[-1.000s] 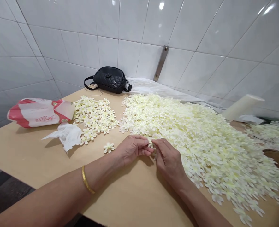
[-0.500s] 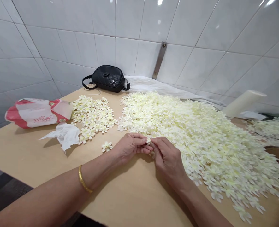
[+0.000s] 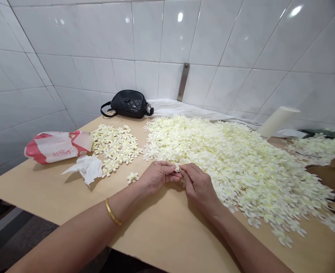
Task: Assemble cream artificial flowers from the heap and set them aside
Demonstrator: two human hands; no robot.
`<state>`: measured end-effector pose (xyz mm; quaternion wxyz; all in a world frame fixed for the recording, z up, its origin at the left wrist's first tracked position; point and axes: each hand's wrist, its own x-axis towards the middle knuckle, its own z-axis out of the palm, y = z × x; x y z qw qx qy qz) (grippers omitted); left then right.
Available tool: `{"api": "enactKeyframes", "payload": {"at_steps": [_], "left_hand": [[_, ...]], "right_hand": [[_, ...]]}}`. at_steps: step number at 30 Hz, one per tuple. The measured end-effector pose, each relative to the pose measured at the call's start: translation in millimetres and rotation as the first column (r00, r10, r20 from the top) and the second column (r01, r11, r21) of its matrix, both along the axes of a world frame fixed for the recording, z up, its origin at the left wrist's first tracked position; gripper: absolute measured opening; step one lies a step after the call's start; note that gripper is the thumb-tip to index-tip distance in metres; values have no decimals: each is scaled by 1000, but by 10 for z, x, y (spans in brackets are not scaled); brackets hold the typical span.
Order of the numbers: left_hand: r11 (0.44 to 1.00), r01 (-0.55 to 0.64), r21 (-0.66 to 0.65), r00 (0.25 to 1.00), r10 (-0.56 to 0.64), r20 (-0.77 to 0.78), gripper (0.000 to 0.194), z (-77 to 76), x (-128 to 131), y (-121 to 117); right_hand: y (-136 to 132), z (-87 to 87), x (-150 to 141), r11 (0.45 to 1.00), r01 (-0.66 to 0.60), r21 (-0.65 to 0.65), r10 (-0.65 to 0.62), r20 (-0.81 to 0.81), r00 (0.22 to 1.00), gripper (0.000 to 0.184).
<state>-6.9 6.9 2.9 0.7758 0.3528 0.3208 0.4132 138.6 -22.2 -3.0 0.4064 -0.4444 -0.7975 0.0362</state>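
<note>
Between my fingertips is a small pale artificial flower [image 3: 177, 167], mostly hidden by them. My left hand [image 3: 159, 176], with a gold bangle on the wrist, is closed on the flower's left side. From the right, my right hand [image 3: 198, 185] pinches the same flower with thumb and forefinger. Just beyond both hands spreads a big heap of white-yellow artificial flowers [image 3: 213, 148]. One single flower [image 3: 132, 177] lies on the table left of my left wrist. Farther left sits a smaller, flatter group of flowers [image 3: 115, 146] with yellow centres.
A red-and-white tissue pack [image 3: 58, 146] lies at the left, a crumpled tissue [image 3: 88, 168] before it. At the back stand a black bag [image 3: 129, 104] and, to the right, a white roll [image 3: 278, 121]. The wooden table [image 3: 162, 227] meets a tiled wall.
The camera view has tilted up and shifted a little, so more wall shows. Both hands stay together on the flower, with hardly any change in their grip.
</note>
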Motion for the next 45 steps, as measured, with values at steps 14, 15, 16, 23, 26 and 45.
{"api": "enactKeyframes", "payload": {"at_steps": [14, 15, 16, 23, 26, 45], "left_hand": [[998, -8, 70, 995, 15, -102, 9, 9, 9, -7], [998, -5, 65, 994, 12, -108, 9, 8, 10, -3], [998, -2, 57, 994, 9, -112, 9, 6, 11, 2], [1000, -21, -9, 994, 20, -112, 11, 2, 14, 44], [1000, -16, -10, 995, 15, -99, 10, -3, 12, 43], [998, -1, -59, 990, -7, -144, 8, 13, 60, -8]], "right_hand": [[20, -40, -37, 997, 4, -74, -9, -66, 998, 19], [25, -42, -36, 997, 9, -74, -14, -71, 997, 19], [29, -44, -34, 997, 13, -76, -18, -74, 997, 19], [72, -45, -6, 991, -35, -131, 22, -95, 995, 18], [78, -33, 1, 985, -59, -160, 42, -109, 993, 18], [20, -37, 29, 986, 15, -165, -23, -49, 999, 19]]}}
